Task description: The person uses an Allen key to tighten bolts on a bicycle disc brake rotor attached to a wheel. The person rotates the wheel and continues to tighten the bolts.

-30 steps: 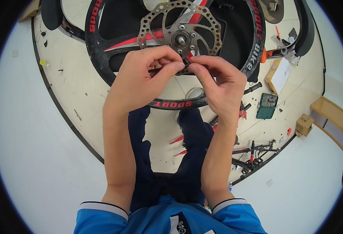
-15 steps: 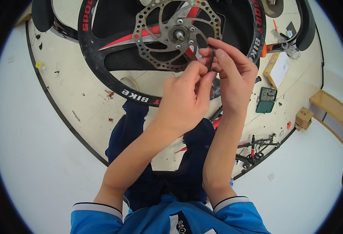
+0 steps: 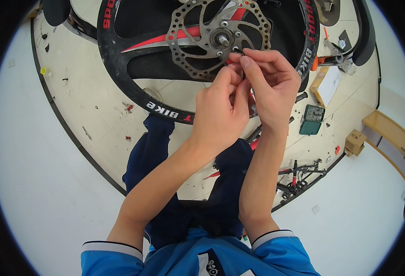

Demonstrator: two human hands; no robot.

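Observation:
A black bicycle wheel (image 3: 116,64) with broad spokes and red and silver stripes lies in front of me. On its hub sits a perforated metal brake disc (image 3: 180,56), bolted around a threaded axle (image 3: 223,40). Between both hands is a thin black hex key (image 3: 240,51), its short bent end at a bolt on the disc's near right side. My right hand (image 3: 277,89) pinches it near the bend. My left hand (image 3: 217,108) is closed around its lower part, mostly hidden by fingers. Whether the tip is seated in the bolt I cannot make out.
Right of the wheel lie a white-and-tan box (image 3: 327,87) and an open green case (image 3: 312,119) of small parts. Farther right stands a cardboard box (image 3: 355,141). A bicycle frame (image 3: 295,180) lies near the wall. Black curved armrests (image 3: 364,43) flank the wheel.
The hex key has moved from below the disc's bolts up to one bolt, turned so its short end meets it. The wheel appears shifted slightly right in view.

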